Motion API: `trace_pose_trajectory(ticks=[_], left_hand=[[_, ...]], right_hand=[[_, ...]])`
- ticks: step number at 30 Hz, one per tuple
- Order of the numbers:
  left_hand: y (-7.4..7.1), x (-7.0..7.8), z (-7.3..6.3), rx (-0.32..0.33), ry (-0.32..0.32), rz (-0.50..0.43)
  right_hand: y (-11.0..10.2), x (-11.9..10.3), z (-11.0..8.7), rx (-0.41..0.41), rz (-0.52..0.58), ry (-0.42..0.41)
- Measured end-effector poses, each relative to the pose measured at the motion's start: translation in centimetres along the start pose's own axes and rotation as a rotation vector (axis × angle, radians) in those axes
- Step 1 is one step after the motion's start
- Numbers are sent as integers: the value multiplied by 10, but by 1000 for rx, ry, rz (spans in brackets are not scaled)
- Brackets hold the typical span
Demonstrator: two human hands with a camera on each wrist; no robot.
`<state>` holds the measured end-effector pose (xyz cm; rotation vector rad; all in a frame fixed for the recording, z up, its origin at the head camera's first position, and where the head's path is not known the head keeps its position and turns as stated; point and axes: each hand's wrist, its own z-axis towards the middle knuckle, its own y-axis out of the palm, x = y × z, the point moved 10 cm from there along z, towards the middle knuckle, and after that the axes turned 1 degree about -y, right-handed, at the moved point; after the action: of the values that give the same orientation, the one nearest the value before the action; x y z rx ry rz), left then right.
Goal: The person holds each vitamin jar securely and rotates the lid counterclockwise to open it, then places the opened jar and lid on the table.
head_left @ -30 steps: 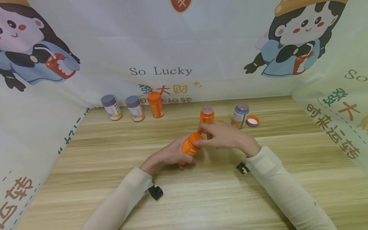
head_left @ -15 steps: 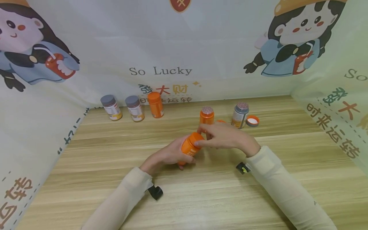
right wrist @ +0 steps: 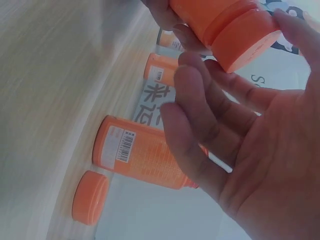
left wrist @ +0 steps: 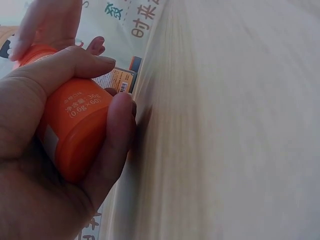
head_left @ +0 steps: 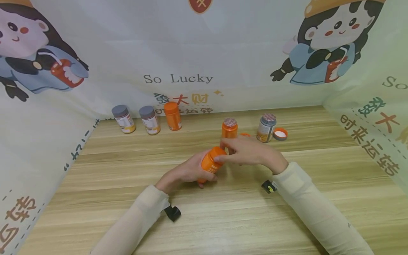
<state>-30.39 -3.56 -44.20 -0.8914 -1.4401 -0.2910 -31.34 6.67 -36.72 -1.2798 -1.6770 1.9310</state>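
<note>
My left hand [head_left: 190,170] grips an orange bottle [left wrist: 80,112] round its body, thumb on one side and fingers curled on the other. The bottle tilts over the wooden table, its cap end up and to the right in the head view. With thumb and index finger my right hand [head_left: 250,151] pinches the orange cap [right wrist: 245,40], which sits on the bottle. The other right-hand fingers are bent and stand apart from the cap in the right wrist view. White print shows on the bottle's side in the left wrist view.
Behind my right hand stand an uncapped orange bottle [head_left: 229,130] and an uncapped grey bottle [head_left: 266,130], both with foil seals. A loose orange cap [right wrist: 90,197] and an upturned cap [head_left: 280,134] lie near them. Two grey-capped bottles [head_left: 149,122] and a capped orange bottle [head_left: 173,117] stand back left.
Both arms and the held bottle stay nearly in place. My right thumb has shifted very slightly left on the cap.
</note>
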Motion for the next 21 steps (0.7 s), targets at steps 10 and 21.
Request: trace_pose_trajectory(ticks=[10,21], left_hand=[[0,0,-1,-3,-5,-2],[0,0,-1,3,-10,-3]], right_hand=[[2,0,0,-13,46,2],[2,-1,1,-13,34,-8]])
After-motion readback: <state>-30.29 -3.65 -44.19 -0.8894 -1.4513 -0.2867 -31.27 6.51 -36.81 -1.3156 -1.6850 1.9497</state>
